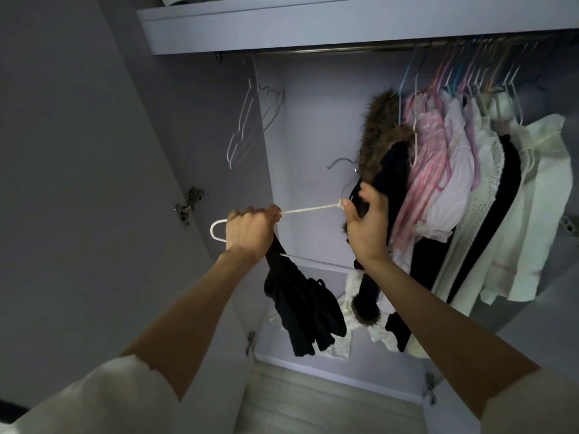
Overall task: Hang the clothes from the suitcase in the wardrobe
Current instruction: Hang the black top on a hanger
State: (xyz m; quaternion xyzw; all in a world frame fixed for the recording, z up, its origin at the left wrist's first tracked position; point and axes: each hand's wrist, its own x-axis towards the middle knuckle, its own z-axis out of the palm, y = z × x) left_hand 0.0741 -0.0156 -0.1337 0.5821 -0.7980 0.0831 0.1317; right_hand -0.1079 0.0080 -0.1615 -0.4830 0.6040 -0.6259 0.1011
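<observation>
My left hand [250,228] is fisted around one white hanger [308,210] and a dark garment [300,305], hiding where they meet. The hanger lies sideways, end loop pointing left, its long axis running left to right. My right hand [366,227] pinches its twisted neck. Both are inside the wardrobe [313,29], left of a crowded row of hung clothes [454,183] too packed to count.
</observation>
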